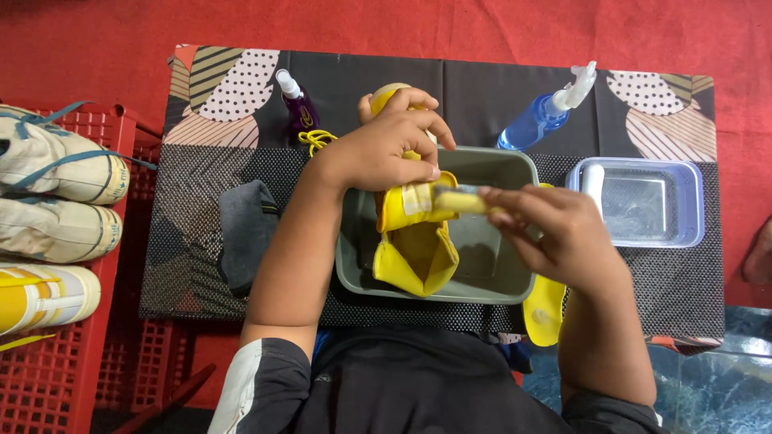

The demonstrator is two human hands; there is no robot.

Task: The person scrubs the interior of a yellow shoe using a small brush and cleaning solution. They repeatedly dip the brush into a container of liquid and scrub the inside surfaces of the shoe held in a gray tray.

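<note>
L hand is clamped on the yellow shoe, holding it upright over the grey tub. R hand, just beside it, grips a pale brush w/ its tip touching the shoe's tongue (bristles too blurred to make out). Under the R wrist lies a yellow insole. Beyond the L hand: purple bottle & yellow laces. Beyond the R hand: blue sprayer, clear box. Left of the L arm: grey cloth, red crate w/ shoes.

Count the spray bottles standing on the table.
2: a small purple spray bottle at the back left, and a blue spray bottle at the back right, behind the grey tub.
</note>
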